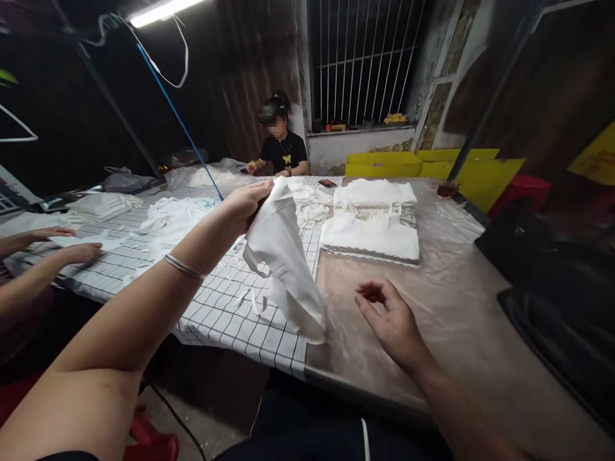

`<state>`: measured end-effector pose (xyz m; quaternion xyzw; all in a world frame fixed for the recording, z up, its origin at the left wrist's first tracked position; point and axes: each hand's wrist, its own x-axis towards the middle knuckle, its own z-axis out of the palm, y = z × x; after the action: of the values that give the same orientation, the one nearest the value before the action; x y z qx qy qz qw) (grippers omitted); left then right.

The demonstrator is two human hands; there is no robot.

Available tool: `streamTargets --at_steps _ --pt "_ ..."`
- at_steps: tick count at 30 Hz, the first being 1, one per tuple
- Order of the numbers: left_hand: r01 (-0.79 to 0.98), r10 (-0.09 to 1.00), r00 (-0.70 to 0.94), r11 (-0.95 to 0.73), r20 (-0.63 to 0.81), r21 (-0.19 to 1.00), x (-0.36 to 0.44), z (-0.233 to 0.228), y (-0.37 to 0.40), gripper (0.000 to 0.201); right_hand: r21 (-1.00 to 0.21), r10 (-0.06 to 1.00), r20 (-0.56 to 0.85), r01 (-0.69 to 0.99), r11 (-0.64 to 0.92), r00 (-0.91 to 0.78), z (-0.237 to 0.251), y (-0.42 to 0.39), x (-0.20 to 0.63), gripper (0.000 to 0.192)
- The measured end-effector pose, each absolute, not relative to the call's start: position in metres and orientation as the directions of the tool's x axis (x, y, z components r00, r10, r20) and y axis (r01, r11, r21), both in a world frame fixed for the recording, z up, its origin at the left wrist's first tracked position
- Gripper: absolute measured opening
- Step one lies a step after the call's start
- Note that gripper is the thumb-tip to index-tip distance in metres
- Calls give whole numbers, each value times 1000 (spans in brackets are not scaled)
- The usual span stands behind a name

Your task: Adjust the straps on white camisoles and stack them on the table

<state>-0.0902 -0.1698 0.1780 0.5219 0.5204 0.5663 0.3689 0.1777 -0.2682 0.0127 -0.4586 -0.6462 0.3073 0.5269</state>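
Your left forearm [158,291] is extended, left hand [256,196] gripping a white garment [291,269], unstacked; right hand [391,320] empty, half-curled. Neat stacks [369,240] appear done; heaped cloth [175,219] seemingly remains.

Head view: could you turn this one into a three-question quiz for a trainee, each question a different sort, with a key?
1. Which of the wearer's hands holds the white fabric piece?
2. True or false: the wearer's right hand is touching the stacked white pieces.
3. What pattern does the tablecloth have? (a) polka dots (b) dark-lined checks (c) flowers

Key:
1. The left hand.
2. False: it is apart from them, with its fingers curled and nothing in its grasp.
3. b
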Motion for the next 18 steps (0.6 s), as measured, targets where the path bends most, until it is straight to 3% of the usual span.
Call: streamTargets --at_steps 4,7,10,12,15,18 --pt "82 988 152 29 -41 996 -54 166 -216 16 -954 949 291 37 297 -122 34 -263 160 46" --pt "107 953 297 30 -61 994 -32 163 -224 18 -964 946 258 -123 237 -197 48 -249 152 63" --pt "195 943 331 -47 -21 980 -22 150 -206 21 -967 962 191 -206 150 -193 48 -234 154 52" --pt "326 976 203 -149 85 933 -24 132 -188 19 -984 986 127 -138 111 -108 38 -224 169 46" --pt "554 964 22 -231 264 799 -36 93 -180 30 -975 993 61 219 37 102 11 -213 208 40" --pt "633 968 105 -240 226 736 -50 49 -203 35 -851 949 118 522 -55 292 -15 -220 246 38"
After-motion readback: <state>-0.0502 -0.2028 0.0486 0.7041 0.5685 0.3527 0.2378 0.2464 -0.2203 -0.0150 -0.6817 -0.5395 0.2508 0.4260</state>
